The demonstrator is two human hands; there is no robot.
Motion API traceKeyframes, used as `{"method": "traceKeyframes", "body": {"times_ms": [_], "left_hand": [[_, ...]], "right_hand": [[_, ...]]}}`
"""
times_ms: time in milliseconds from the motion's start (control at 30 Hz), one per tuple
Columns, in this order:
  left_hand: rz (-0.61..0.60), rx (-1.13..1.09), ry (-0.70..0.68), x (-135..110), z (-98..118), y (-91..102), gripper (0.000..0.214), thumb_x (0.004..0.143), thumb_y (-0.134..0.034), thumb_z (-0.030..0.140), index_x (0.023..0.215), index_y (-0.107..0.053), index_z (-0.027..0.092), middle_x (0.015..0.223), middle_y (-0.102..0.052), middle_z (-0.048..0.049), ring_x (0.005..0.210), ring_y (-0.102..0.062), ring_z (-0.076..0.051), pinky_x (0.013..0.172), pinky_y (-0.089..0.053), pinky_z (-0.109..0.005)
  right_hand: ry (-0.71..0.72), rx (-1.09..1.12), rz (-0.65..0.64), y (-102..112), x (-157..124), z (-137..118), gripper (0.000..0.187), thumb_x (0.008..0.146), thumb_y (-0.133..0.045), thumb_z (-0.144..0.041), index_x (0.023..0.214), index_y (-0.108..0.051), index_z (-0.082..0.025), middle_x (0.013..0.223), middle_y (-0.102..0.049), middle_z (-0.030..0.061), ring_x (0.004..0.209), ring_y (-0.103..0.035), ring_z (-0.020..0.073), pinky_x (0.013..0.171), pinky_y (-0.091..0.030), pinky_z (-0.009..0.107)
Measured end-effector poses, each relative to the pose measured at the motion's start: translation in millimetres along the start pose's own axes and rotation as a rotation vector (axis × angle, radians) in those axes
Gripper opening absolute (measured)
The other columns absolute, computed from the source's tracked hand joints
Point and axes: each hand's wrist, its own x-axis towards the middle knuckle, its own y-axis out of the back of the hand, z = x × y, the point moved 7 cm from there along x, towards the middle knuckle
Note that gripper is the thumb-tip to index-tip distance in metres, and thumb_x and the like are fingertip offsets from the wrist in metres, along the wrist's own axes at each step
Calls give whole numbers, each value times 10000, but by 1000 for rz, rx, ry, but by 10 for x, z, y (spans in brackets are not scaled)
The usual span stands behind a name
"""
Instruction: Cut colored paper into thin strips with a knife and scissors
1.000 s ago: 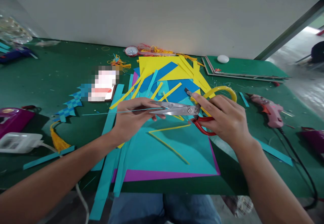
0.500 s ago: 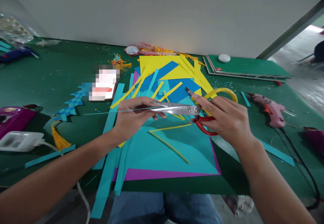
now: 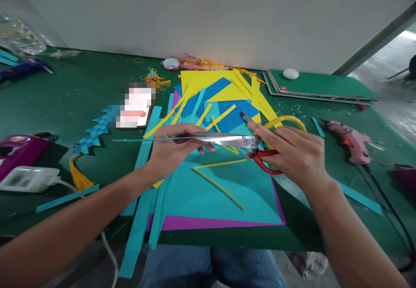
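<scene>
My right hand (image 3: 292, 153) grips scissors (image 3: 232, 140) with one yellow and one red handle. Their blades point left, reaching the fingers of my left hand (image 3: 173, 147). Pinched in that left hand is a thin teal paper strip (image 3: 136, 140), seen nearly edge-on, stretching left past the knuckles and right along the blades. Whether the blades have paper between them I cannot make out. Below both hands lie a teal sheet (image 3: 214, 192), a bent narrow yellow strip (image 3: 217, 186) and several long teal strips (image 3: 138, 231).
Yellow sheets (image 3: 201, 80) and blue paper pieces (image 3: 234, 112) lie behind the hands. A phone (image 3: 133, 110), a woven blue paper piece (image 3: 94, 134) and a white adapter (image 3: 29, 179) are on the left. To the right rests a pink glue gun (image 3: 349, 138) with its cord.
The scissor blades look closer together than before. The teal strip along them sits slightly higher and straighter; both hands keep nearly the same place while the view shifts slightly.
</scene>
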Motion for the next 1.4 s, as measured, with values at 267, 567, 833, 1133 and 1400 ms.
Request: {"method": "traceKeyframes", "body": {"times_ms": [267,567,833,1133,1400], "left_hand": [[-3,25,71,43,-31,12,124,776,-758,86,864,-761,173,744,-772,-10,650,-751,-165,542,-585,-209],[51,55,-4,71,-23,119,57,805,-768,167,844,-741,199,699,-758,-1,634,-743,-166,533,-583,-225],[38,60,35,51,-50,106,79,809,-761,164,847,-757,234,712,-770,1,609,-733,-167,532,-580,-248],[55,76,85,43,-68,106,64,803,-763,182,816,-756,245,693,-760,-6,620,-733,-181,538,-581,-266],[42,47,105,50,-83,72,47,784,-781,208,795,-758,249,693,-761,-5,593,-724,-182,526,-575,-276]], "right_hand": [[5,16,12,-8,-53,62,520,914,-622,-406,1383,-532,-200,708,-601,6,639,-584,151,583,-397,285],[-1,-54,10,28,-13,85,365,925,-606,-336,1242,-627,-155,677,-575,-2,615,-548,136,555,-375,270],[-11,-24,2,-9,9,53,423,929,-599,-378,1294,-584,-164,730,-589,10,667,-558,147,610,-414,269],[-33,30,-20,-2,-36,72,522,913,-624,-381,1396,-525,-210,705,-595,8,643,-577,167,585,-412,302],[-29,-2,-20,2,1,47,467,914,-617,-402,1330,-581,-193,728,-607,18,671,-580,161,581,-392,287]]}}
